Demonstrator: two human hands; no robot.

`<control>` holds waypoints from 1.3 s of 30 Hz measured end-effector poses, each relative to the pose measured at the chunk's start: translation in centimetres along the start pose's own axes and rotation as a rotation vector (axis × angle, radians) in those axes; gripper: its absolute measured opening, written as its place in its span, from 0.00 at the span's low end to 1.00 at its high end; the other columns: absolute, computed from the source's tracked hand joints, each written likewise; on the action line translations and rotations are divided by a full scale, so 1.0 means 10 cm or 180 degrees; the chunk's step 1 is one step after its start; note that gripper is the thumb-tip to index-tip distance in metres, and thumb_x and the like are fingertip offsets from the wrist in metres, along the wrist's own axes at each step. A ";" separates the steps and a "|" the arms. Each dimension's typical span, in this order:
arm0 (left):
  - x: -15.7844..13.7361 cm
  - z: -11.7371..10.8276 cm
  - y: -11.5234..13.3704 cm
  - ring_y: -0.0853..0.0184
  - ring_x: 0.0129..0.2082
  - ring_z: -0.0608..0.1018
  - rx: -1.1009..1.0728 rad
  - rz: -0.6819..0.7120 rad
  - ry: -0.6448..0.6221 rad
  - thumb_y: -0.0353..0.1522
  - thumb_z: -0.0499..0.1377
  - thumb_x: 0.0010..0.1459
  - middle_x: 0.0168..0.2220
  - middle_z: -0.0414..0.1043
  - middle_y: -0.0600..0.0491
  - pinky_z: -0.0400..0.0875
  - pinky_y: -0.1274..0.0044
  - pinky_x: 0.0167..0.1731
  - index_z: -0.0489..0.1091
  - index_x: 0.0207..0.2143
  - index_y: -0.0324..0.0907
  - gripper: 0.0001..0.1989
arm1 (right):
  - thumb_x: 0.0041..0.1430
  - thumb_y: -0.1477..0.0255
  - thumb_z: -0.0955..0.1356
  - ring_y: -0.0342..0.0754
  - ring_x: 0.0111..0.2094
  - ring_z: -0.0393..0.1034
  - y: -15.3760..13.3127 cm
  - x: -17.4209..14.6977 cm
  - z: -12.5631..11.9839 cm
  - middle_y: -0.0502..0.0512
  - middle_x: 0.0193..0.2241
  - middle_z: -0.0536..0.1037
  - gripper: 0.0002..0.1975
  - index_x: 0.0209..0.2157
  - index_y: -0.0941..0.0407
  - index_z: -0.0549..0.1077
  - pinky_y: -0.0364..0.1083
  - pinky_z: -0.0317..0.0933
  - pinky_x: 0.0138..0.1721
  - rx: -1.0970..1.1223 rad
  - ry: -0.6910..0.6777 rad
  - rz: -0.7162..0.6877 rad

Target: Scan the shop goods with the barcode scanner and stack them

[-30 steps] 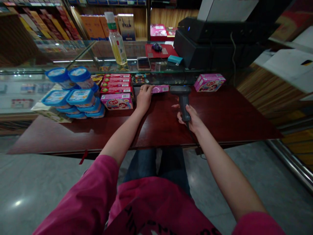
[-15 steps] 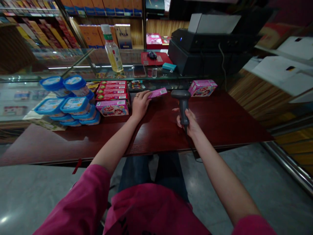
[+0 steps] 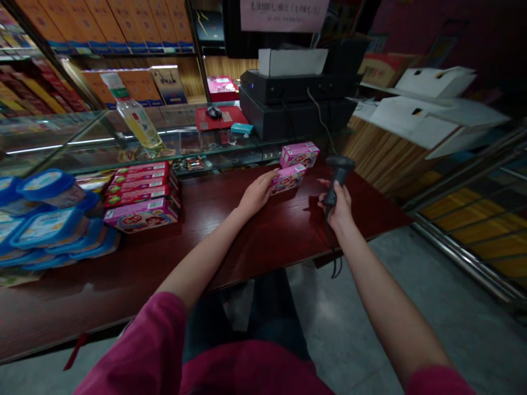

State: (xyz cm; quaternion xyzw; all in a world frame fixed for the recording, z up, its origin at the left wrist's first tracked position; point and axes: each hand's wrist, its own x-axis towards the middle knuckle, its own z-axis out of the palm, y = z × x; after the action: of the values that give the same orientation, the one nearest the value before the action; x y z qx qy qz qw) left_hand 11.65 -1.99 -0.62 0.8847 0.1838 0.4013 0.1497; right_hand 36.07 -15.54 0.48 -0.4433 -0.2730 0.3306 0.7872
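Note:
My left hand (image 3: pixel 258 194) is closed on the left end of a small pink box (image 3: pixel 289 179) with cartoon print. That box is upright at the counter, just in front of more pink boxes (image 3: pixel 300 155). In my right hand (image 3: pixel 340 204) is a dark grey barcode scanner (image 3: pixel 334 178), held by its handle with the head up. Its cable hangs down over the counter's front edge. Left of my hands stands a row of red boxes (image 3: pixel 138 184) with a pink box (image 3: pixel 142 215) at its front.
Blue-lidded tubs (image 3: pixel 49 227) are stacked at the left of the dark red counter (image 3: pixel 197 247). A glass shelf behind holds a tilted-looking bottle (image 3: pixel 138 120), a mouse (image 3: pixel 214 112) and a teal box (image 3: pixel 242 128). Black machines (image 3: pixel 296 104) stand at the back.
My left hand has carried the pink box rightward, close to the other pink boxes, and its printed face now shows. The scanner has moved right, away from the box. The view has turned right.

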 end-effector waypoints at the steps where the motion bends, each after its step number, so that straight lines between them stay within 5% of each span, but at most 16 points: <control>1: 0.10 0.10 0.01 0.59 0.72 0.71 -0.0032 -0.0005 -0.0011 0.27 0.54 0.74 0.72 0.69 0.40 0.68 0.63 0.72 0.67 0.69 0.41 0.23 | 0.50 0.51 0.80 0.38 0.19 0.71 -0.01 0.02 -0.04 0.47 0.43 0.86 0.26 0.44 0.49 0.75 0.39 0.66 0.15 0.0083 0.0094 0.0037; 10: 0.78 0.60 0.04 0.55 0.75 0.67 0.0842 -0.0432 0.0004 0.29 0.57 0.75 0.70 0.72 0.47 0.69 0.59 0.67 0.74 0.64 0.48 0.19 | 0.51 0.51 0.80 0.39 0.18 0.70 0.03 -0.02 0.01 0.49 0.40 0.87 0.25 0.43 0.50 0.75 0.40 0.65 0.13 0.0035 -0.0024 -0.0060; 26: 0.86 0.70 0.10 0.51 0.76 0.62 0.1392 -0.0855 0.0179 0.33 0.59 0.73 0.77 0.61 0.51 0.60 0.55 0.71 0.71 0.69 0.58 0.25 | 0.56 0.50 0.78 0.40 0.19 0.70 0.00 -0.01 -0.04 0.50 0.42 0.87 0.23 0.44 0.49 0.74 0.41 0.65 0.14 -0.0076 -0.0186 -0.0046; 33: 0.44 0.30 0.27 0.50 0.76 0.62 0.1481 -0.1055 0.0133 0.33 0.59 0.72 0.80 0.53 0.51 0.60 0.55 0.71 0.59 0.77 0.56 0.34 | 0.50 0.43 0.79 0.38 0.18 0.67 -0.01 -0.22 0.11 0.50 0.40 0.86 0.30 0.43 0.50 0.77 0.40 0.59 0.13 -0.0017 -0.0777 0.0300; 39: -0.45 -0.50 0.28 0.53 0.76 0.65 0.1369 -0.0866 0.0109 0.32 0.50 0.75 0.78 0.57 0.57 0.57 0.53 0.73 0.58 0.77 0.61 0.31 | 0.46 0.38 0.80 0.37 0.19 0.65 0.19 -0.61 0.74 0.49 0.37 0.85 0.33 0.41 0.50 0.76 0.38 0.56 0.14 0.0134 -0.1307 0.0773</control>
State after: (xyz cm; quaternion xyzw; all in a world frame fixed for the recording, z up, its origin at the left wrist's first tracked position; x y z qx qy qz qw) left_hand 5.68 -5.91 0.79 0.8564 0.3848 0.3441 0.0076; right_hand 26.37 -15.63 1.40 -0.3798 -0.3651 0.5117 0.6787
